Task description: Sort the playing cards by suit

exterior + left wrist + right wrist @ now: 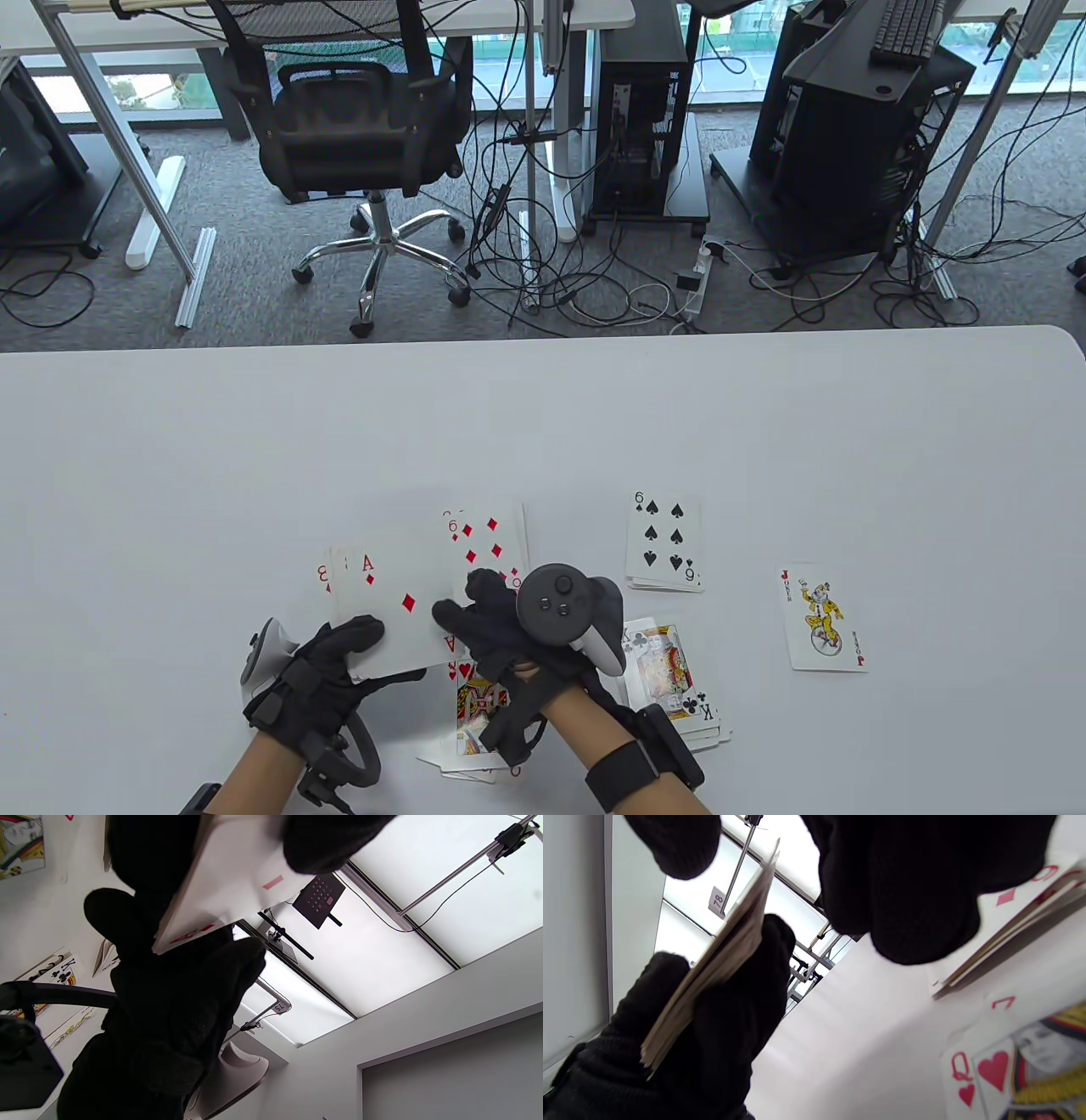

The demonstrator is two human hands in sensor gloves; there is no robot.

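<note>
Face-up cards [663,541] in piles (by suit)

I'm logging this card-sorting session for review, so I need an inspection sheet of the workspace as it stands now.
Surface: white table, bare at the far side.
Job's things: left hand's deck, ace of diamonds on top; diamonds pile; six of spades pile; king of clubs pile; hearts pile, queen on top; joker lying alone.
Clutter: nothing seen on the table.
Grippers: left hand holds the deck; right hand touches its right edge, grip unclear.
Cables: tangled on the floor.
Surroundings: office chair, computer towers.
</note>
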